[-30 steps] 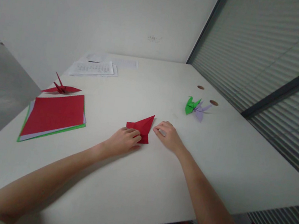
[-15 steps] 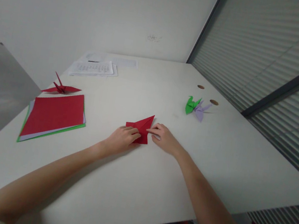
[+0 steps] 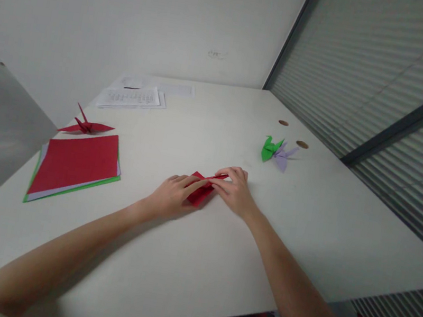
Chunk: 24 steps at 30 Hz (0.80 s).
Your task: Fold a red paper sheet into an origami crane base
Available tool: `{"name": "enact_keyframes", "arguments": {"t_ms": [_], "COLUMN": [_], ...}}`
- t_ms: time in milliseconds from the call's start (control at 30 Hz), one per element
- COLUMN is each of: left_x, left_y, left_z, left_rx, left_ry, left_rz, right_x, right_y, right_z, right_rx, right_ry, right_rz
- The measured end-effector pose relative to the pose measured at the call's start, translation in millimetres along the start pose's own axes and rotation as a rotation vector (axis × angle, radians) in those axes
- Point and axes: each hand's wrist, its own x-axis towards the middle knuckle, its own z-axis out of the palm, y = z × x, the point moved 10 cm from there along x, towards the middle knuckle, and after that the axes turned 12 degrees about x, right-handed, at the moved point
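A partly folded piece of red origami paper (image 3: 200,195) is between my two hands at the middle of the table. My left hand (image 3: 174,194) grips its left side, with the index finger reaching across the top. On the right, my right hand (image 3: 235,190) pinches a narrow red flap between thumb and fingers. The paper is tilted, and parts of it are hidden behind my fingers.
White table (image 3: 137,270). At left lie a stack of red, lilac and green sheets (image 3: 78,161) and a red paper crane (image 3: 87,126). A green crane (image 3: 270,149) and a lilac crane (image 3: 282,158) stand right. Printed papers (image 3: 135,97) lie at the back.
The red paper has turned and tilted from lying nearly flat. My right hand has moved slightly right and up and now pinches its flap; my left fingers have stretched further over it.
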Motion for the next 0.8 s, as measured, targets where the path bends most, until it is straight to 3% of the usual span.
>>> {"name": "enact_keyframes", "arguments": {"t_ms": [167, 300, 367, 433, 533, 600, 700, 800], "left_x": [-1, -6, -10, -11, -13, -15, -16, -3], "left_y": [-14, -50, -62, -61, -56, -58, -70, -41], "left_z": [-5.4, -7.2, 6.2, 22.7, 38.7, 42.5, 23.2, -4.2], "left_rx": [-0.079, -0.550, -0.902, -1.188, -1.344, -1.285, -0.877, -0.370], "left_ry": [0.078, 0.187, 0.193, 0.143, 0.043, 0.005, 0.110, 0.163], "left_rz": [-0.076, -0.440, -0.628, -0.744, -0.808, -0.807, -0.713, -0.321], "right_x": [0, -6, -5, -4, -9, -14, -21, -23], "right_y": [-4, 21, 39, 45, 46, 48, 52, 51], "right_z": [-20, -40, -26, -1, 22, 30, 42, 49], "right_rx": [0.032, 0.305, 0.625, 0.932, 1.144, 1.166, 1.132, 0.981], "right_ry": [0.168, 0.397, 0.339, 0.197, 0.111, 0.116, 0.075, -0.013], "right_rz": [0.013, 0.183, 0.324, 0.464, 0.628, 0.698, 0.759, 0.713]}}
